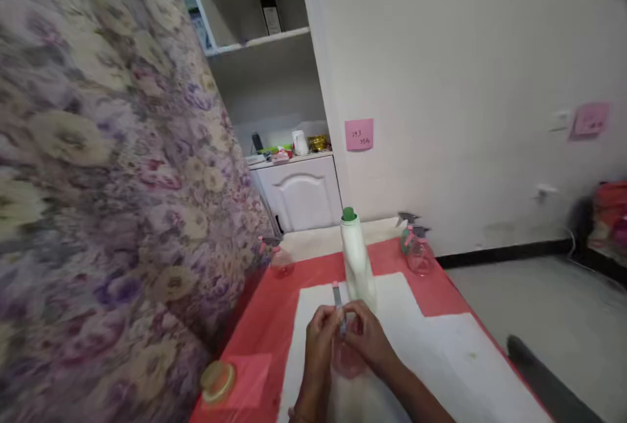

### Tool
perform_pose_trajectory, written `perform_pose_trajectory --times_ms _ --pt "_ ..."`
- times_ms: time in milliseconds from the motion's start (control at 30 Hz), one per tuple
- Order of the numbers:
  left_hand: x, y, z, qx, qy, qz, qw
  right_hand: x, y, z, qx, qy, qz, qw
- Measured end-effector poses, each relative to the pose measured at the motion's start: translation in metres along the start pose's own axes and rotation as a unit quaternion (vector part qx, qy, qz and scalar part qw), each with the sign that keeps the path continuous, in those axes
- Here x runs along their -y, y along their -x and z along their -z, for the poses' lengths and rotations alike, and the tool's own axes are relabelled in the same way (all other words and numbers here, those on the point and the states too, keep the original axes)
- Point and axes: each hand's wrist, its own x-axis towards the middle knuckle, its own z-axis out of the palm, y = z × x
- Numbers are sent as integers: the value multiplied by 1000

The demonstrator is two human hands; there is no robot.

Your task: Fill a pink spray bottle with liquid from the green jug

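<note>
A spray bottle with a see-through pink body [347, 363] stands on the white sheet [443, 351] in front of me. Its grey spray head [337, 295], with a pink tip, points away from me. My left hand [321, 339] is closed around the left side of the head, fingers pinched. From the right, my right hand [369, 339] grips the same head and neck, partly hiding them. Just beyond my hands rises a tall pale-green bottle [357, 260] with a green top [348, 214].
More pink spray bottles stand at the far left [281, 261] and far right [420, 258] of the red-covered table [259, 328]. A round gold-rimmed container [217, 381] sits near left. A floral curtain [122, 201] hangs along the left; a white cabinet [301, 193] stands behind.
</note>
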Motion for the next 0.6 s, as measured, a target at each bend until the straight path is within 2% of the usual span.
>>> perform_pose_trajectory --times_ms 133,300,467,600 --pt "-2 -1 -1 11 8 1 1000 6 -1 5 23 1 4 1000" --pt "-7 1 -2 16 11 1 1000 5 -2 1 -26 13 -38 999" --pt "-9 4 -3 25 13 5 1000 7 -1 0 -10 -3 -27 1000" --pt "-7 1 -3 22 9 3 1000 5 -2 -1 -34 -1 -43 999"
